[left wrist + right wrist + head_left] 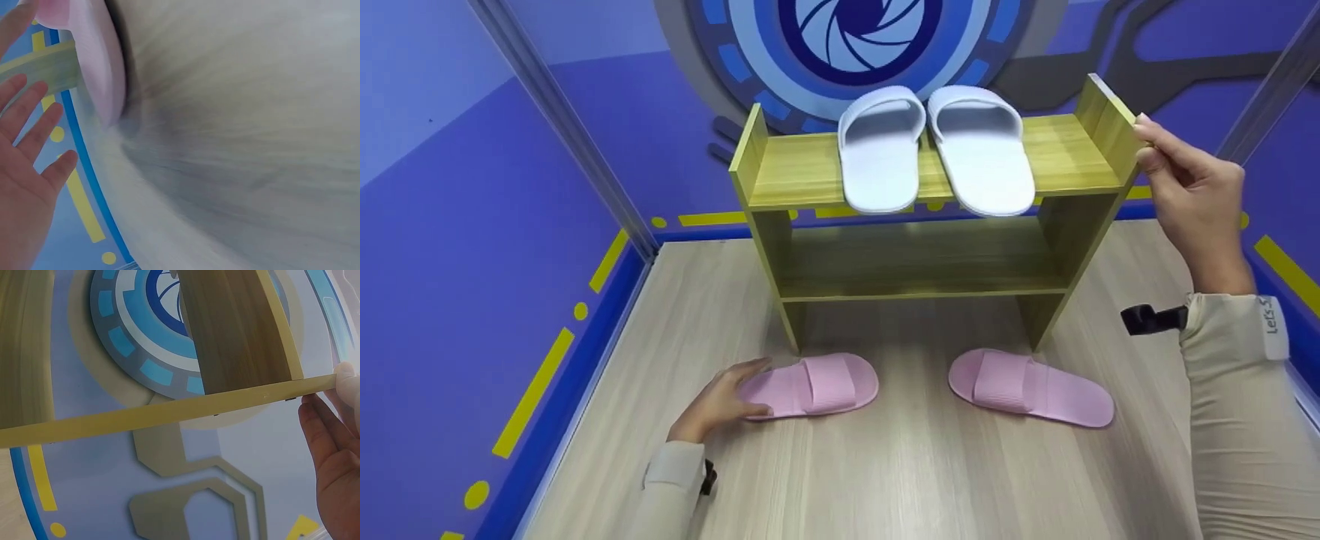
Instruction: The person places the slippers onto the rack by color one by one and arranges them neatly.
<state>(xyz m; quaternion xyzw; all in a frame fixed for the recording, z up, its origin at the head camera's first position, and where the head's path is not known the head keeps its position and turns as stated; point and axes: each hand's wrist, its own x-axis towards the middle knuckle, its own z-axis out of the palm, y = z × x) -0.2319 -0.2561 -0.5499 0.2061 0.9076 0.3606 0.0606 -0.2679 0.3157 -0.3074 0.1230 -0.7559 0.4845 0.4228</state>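
My left hand [721, 400] is at the heel end of the left pink slipper [831, 384], thumb on the near side and fingers along the far side. In the left wrist view its fingers [40, 132] are spread and straight beside the slipper. A second pink slipper [1011, 382] lies on the floor to the right, its toe toward the first. My right hand [1204, 191] pinches the upper right side panel of a wooden shoe rack [924, 294] between thumb and fingers. Two white slippers [885, 176] rest side by side on the top shelf, open heels facing me.
The rack stands on a pale wood-grain floor [900, 472] near the blue patterned back wall [607, 97]. Blue walls with yellow markings rise on the left and right. A lower shelf [915, 255] spans the rack's middle.
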